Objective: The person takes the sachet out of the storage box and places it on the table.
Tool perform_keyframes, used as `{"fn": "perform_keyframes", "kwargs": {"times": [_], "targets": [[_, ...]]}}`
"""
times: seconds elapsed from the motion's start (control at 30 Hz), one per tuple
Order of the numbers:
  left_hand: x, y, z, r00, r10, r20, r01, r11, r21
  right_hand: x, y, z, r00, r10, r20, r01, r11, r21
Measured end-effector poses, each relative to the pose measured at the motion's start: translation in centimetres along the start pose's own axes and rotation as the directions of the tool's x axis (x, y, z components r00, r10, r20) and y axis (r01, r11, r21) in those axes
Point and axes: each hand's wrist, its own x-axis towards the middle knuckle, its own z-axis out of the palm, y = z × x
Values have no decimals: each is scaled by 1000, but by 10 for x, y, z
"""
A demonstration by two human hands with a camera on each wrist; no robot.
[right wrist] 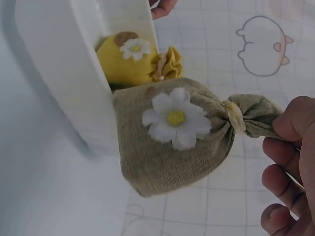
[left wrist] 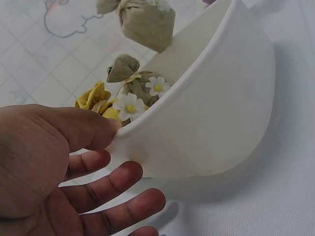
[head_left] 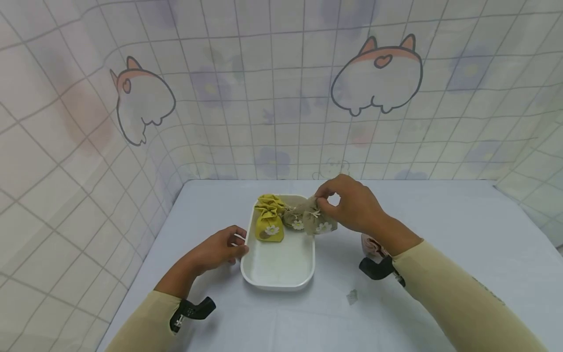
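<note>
My right hand (head_left: 352, 205) pinches the gathered neck of a grey-beige drawstring pouch (right wrist: 172, 128) between thumb and fingers. The pouch bears a white fabric daisy and hangs over the right side of a white tray (head_left: 279, 264). Inside the tray, a yellow pouch (head_left: 270, 227) with a daisy lies at the far left, and another grey-beige pouch (left wrist: 142, 86) sits beside it. At the tray's left side is my left hand (head_left: 222, 248), its thumb right at the rim and the other fingers loosely extended along the outer wall.
A pinkish folded cloth item (head_left: 373, 247) lies on the table (head_left: 462, 234) under my right forearm, partly hidden. A small greyish patch (head_left: 352, 297) shows on the white cloth right of the tray. Behind the table hangs a checked curtain (head_left: 272, 98) with cartoon prints.
</note>
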Motion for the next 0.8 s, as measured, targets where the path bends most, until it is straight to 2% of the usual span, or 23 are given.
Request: {"fn": "perform_keyframes", "kwargs": {"times": [0.37,0.8], "targets": [[1,-2,0,1000,6,2,-6,1000,-5,-13,24,-19,997,77,-15,-78,997,-24],[2,-2,0,1000,-3,1,3,1000,11,-32,54,-42,989,125,-74,-127,992,-23]]}}
